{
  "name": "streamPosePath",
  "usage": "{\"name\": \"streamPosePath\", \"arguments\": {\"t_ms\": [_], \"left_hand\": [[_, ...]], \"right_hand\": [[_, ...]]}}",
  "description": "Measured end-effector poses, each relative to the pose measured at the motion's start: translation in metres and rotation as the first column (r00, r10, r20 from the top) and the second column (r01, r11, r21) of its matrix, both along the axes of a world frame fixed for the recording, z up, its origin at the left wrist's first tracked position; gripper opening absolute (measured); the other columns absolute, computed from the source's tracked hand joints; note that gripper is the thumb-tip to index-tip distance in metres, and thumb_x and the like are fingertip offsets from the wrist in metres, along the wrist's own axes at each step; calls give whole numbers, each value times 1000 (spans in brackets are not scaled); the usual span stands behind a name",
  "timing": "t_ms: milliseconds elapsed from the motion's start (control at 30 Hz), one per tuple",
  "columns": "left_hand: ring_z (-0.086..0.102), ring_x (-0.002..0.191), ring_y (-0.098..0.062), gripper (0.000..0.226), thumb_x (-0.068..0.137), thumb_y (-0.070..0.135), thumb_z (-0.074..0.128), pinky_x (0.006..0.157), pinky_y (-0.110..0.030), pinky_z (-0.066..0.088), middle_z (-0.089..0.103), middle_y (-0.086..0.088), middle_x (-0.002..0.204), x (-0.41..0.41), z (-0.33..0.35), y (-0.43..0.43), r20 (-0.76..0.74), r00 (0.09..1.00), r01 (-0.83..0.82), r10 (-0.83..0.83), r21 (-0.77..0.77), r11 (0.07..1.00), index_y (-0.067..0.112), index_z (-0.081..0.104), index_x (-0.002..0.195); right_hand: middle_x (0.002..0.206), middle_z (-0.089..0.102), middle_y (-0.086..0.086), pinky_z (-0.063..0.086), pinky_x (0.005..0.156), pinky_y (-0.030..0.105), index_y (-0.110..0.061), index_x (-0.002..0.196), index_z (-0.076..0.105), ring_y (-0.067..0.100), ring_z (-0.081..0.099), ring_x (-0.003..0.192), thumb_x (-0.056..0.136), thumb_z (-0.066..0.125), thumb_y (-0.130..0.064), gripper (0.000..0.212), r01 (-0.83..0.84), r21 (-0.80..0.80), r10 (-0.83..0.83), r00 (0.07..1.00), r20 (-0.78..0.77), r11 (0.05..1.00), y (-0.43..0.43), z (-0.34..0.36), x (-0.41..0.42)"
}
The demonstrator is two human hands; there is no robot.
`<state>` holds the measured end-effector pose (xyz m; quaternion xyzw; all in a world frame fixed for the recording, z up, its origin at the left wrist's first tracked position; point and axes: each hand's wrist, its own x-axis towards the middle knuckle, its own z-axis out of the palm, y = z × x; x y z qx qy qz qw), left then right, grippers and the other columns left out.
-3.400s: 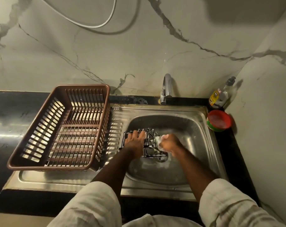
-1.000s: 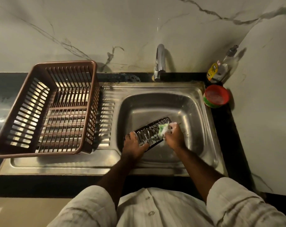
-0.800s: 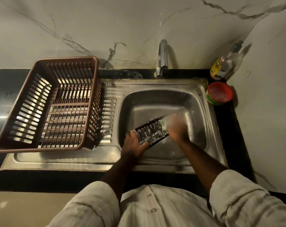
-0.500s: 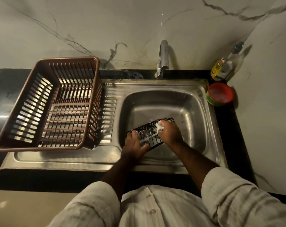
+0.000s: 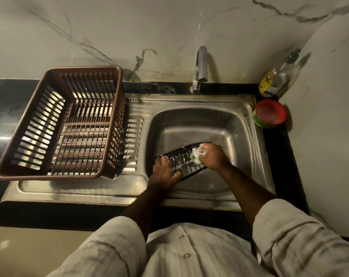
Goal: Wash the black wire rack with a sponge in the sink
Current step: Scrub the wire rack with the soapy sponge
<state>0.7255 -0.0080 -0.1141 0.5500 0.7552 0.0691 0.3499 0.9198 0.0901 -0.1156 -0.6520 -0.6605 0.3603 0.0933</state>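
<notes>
Two hands, both mine, work inside the sink point(image 5: 189, 124) basin. Items are listed from left to right.

1. Desk point(image 5: 7, 100): black stone, running along the marble wall point(image 5: 109, 27). The steel sink unit is set into it.
2. Brown plastic basket point(image 5: 85, 68): slatted walls and floor. It stands on the ribbed drainboard point(image 5: 132, 136), left of the basin.
3. Left hand point(image 5: 164, 174): I reach into the basin at its near left side. My fingers are curled over the near left end of the black wire rack point(image 5: 179, 158) and my thumb lies along its near edge, so this hand grips the rack.
4. Black wire rack: located inside the basin, toward the near side. It runs diagonally from near left to far right, and white foam clings to its bars. I cannot tell whether its underside rests on the basin floor.
5. Sponge point(image 5: 195, 156): green and white, covered in foam. It is pressed against the far right end of the rack.
6. Right hand point(image 5: 213, 156): knuckles up, fingers curled round the sponge, holding it down on the rack.
7. Tap point(image 5: 200, 66): chrome, mounted behind the basin at the wall.
8. Red-topped green tub point(image 5: 269, 113): on the desk, just beside the far right corner of the sink.
9. Bottle point(image 5: 273, 82): clear, with a yellow label and a pump top. It stands in the wall corner, behind the tub.

Both my forearms are bare below pale sleeves point(image 5: 299, 236).
</notes>
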Motion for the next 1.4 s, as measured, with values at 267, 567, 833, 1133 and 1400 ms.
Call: {"name": "streamPosePath", "arguments": {"t_ms": [267, 567, 833, 1133, 1400], "left_hand": [[42, 119, -31, 86, 78, 65, 40, 103, -41, 42, 38, -11, 129, -6, -6, 0, -57, 989, 137, -135, 22, 990, 5, 41, 139], [44, 121, -31, 67, 86, 46, 64, 94, -41, 46, 40, -10, 129, -6, -6, -1, -15, 996, 90, -89, 52, 995, 9, 38, 135], [38, 132, -30, 82, 90, 47, 61, 99, -41, 44, 35, -13, 145, -4, -10, 0, -19, 997, 75, -74, 47, 996, 7, 26, 151], [46, 122, -28, 63, 85, 51, 59, 88, -45, 51, 44, -6, 129, -3, -11, -4, -59, 995, 80, -75, 78, 994, 16, 36, 132], [46, 124, -29, 64, 88, 52, 59, 91, -47, 49, 47, -8, 131, -4, -8, -2, -80, 995, 58, -52, 72, 996, 15, 36, 135]], "right_hand": [[95, 75, 6, 50, 74, 23, -15, 93, 75, 22, 70, 90, 75, 73, -25, 20, -150, -86, 155, 986, 61, 985, -6, -7, 17], [123, 68, 11, 47, 93, 24, -12, 121, 69, 25, 65, 113, 81, 70, -18, 40, 60, -34, -58, 998, 31, 998, 3, -12, 4], [103, 72, 14, 38, 73, 19, -7, 96, 73, 30, 66, 100, 80, 71, -25, 24, -33, -155, 56, 988, 143, 987, -4, -21, 18], [124, 68, 17, 47, 94, 24, -1, 123, 66, 29, 64, 114, 88, 65, -12, 37, 36, -49, -34, 999, 32, 998, -12, -14, 4], [81, 66, 3, 38, 59, 25, -14, 91, 68, 23, 62, 76, 81, 69, -17, 10, 71, 72, -74, 996, 49, 995, -8, -7, 23]]}}
